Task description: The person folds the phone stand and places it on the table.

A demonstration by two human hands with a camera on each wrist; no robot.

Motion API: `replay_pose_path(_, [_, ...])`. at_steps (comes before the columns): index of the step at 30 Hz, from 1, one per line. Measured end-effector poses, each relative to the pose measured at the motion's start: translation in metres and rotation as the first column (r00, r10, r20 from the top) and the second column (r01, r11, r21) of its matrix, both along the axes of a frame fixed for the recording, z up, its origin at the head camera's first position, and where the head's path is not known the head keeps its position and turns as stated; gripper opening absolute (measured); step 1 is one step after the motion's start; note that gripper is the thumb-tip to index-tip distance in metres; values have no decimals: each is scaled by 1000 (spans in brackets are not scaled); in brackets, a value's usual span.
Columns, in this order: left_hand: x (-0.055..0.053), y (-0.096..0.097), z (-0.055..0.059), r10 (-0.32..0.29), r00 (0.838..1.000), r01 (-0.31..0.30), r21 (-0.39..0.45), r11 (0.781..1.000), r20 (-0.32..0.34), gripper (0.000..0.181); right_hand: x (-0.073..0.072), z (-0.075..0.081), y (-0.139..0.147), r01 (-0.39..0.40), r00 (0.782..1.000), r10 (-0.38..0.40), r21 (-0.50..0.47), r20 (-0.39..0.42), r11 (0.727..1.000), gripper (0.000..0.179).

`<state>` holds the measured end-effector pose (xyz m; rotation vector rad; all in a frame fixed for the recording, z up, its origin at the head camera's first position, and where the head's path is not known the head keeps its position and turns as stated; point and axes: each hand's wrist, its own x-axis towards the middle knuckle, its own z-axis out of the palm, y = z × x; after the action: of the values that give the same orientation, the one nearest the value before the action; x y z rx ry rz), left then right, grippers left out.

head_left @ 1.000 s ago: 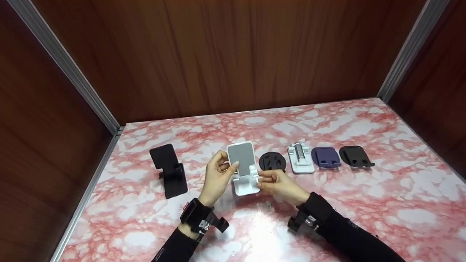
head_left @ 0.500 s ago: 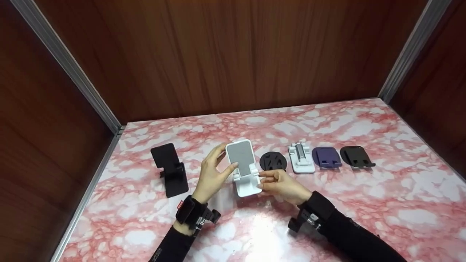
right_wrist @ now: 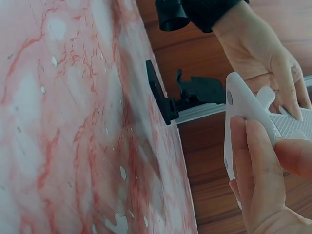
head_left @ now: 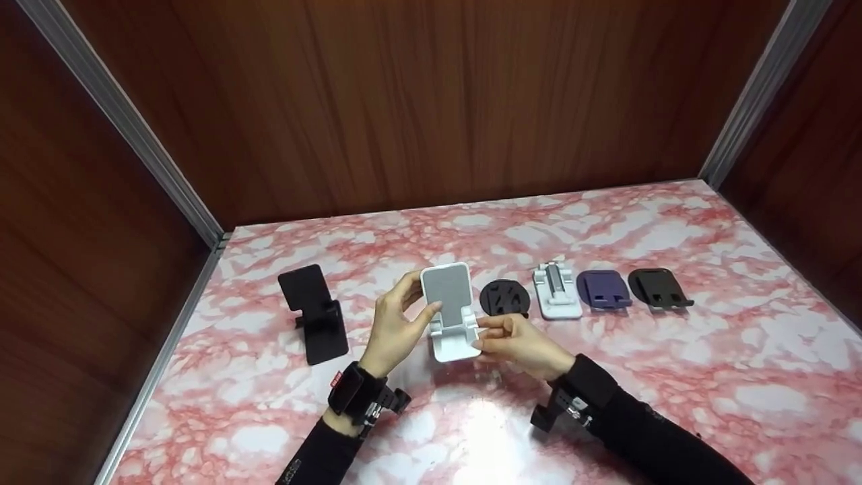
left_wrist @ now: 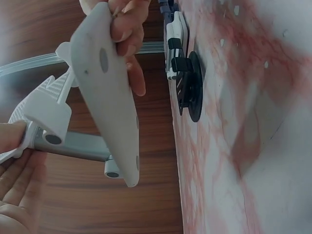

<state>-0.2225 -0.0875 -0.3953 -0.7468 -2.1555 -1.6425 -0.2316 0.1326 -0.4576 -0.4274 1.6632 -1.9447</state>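
Held above the table is a white phone stand (head_left: 448, 296), unfolded, with a grey pad on its upper plate. My left hand (head_left: 397, 327) pinches that upper plate, thumb on the front and fingers behind it. The base (left_wrist: 107, 92) of the stand is gripped by my right hand (head_left: 522, 342) at its right edge. In the left wrist view a grey arm (left_wrist: 75, 145) joins plate and base, and a gap shows between the base and the tabletop. From the right side, fingers (right_wrist: 258, 156) of my right hand lie flat against the base's underside.
An unfolded black phone stand (head_left: 315, 315) stands at the left. Right of my hands, in a row, lie a round black stand (head_left: 505, 298), a folded white stand (head_left: 557, 293), a purple stand (head_left: 604, 290) and a dark stand (head_left: 660, 289). Brown panels (head_left: 438, 101) enclose the marbled table (head_left: 269, 431).
My left hand has shifted slightly left, its fingers reaching further behind the upper plate. The white stand moved slightly and came back almost to the same spot. My right hand keeps its grip.
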Motion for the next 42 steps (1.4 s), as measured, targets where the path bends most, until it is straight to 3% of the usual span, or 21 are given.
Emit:
replay_pose_path(5, [1, 1, -1, 26, 998, -27, -19, 999, -60, 37, 2, 1, -2, 21, 1000, -21, 26, -14, 999, 57])
replay_pose_path(13, [-18, -1, -28, 102, 978, -123, -108, 987, -182, 35, 8, 3, -6, 33, 998, -34, 26, 46, 999, 60])
replay_pose_path(20, [-20, -4, -31, 121, 960, -158, -131, 979, -251, 28, 8, 3, -7, 18, 999, -18, -1, 47, 1000, 62])
replay_pose_path(28, [-20, -5, -32, 157, 917, -231, -166, 959, -368, 27, 9, 3, -9, 10, 999, -10, 0, 33, 1000, 57])
replay_pose_path(38, [-18, -2, -35, 103, 849, -257, -235, 937, -518, 30, 8, 8, -6, 31, 999, -30, -28, 35, 999, 56])
replay_pose_path(42, [-18, -2, -36, 84, 831, -250, -236, 939, -550, 32, 8, 10, -5, 35, 998, -33, -41, 46, 999, 56])
